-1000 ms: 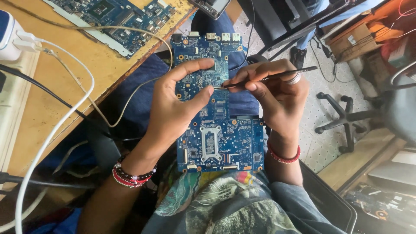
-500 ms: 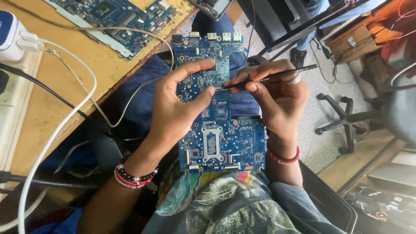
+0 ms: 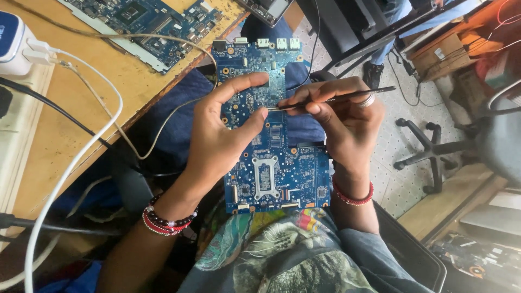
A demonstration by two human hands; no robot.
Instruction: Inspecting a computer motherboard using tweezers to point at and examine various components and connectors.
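While your left hand (image 3: 222, 135) gripped the blue circuit board (image 3: 271, 157) over your lap, your right hand (image 3: 342, 122) pinched thin tweezers (image 3: 336, 99). Their tip touched the board near your left thumb.

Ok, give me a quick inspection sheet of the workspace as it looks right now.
Surface: wooden bench at left, scuffed; the work sits over the person's lap, not on the bench.
Job's things: blue circuit board held on the lap; thin dark tool with its tip on the board.
Clutter: second circuit board lying on the bench; more boards at lower right.
Hands: left hand grips the board, thumb on its face; right hand pinches the tool.
Cables: white cable from a white charger; black cable; thin beige wire crossing the bench.
Surroundings: office chair base on tiled floor, wooden furniture at right.
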